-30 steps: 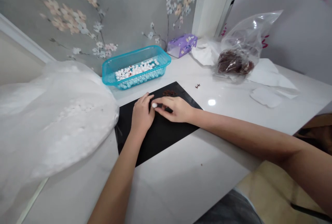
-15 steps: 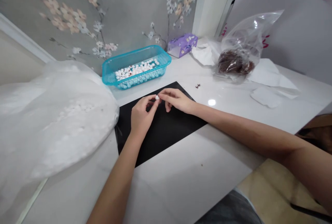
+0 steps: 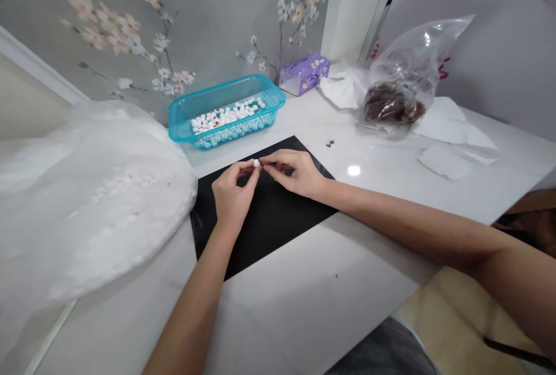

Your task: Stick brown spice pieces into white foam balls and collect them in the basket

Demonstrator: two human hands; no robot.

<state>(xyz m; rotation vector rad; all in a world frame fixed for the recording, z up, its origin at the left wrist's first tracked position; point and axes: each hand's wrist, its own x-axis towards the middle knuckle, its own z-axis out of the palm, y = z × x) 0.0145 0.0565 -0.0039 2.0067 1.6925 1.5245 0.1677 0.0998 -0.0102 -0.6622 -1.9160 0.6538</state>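
Over a black mat (image 3: 278, 219), my left hand (image 3: 232, 192) pinches a small white ball (image 3: 256, 163) between thumb and fingertips. My right hand (image 3: 295, 172) is closed in a pinch beside the ball's right side. A tiny dark bit shows at its fingertips, too small to name. Behind the hands, a blue plastic basket (image 3: 182, 132) holds many similar white balls (image 3: 226, 116) with a few small reddish-brown pieces among them.
A large translucent bag (image 3: 130, 213) of white pieces lies at left. Small dark brown pieces (image 3: 330, 143) lie right of the mat. A clear bag of brown pieces (image 3: 386, 103), white paper (image 3: 452, 126) and a purple tissue pack (image 3: 304, 74) are at the back.
Both hands have shifted slightly left with the ball. More of the ball shows now, and my right fingers have straightened into a pinch at its right side.
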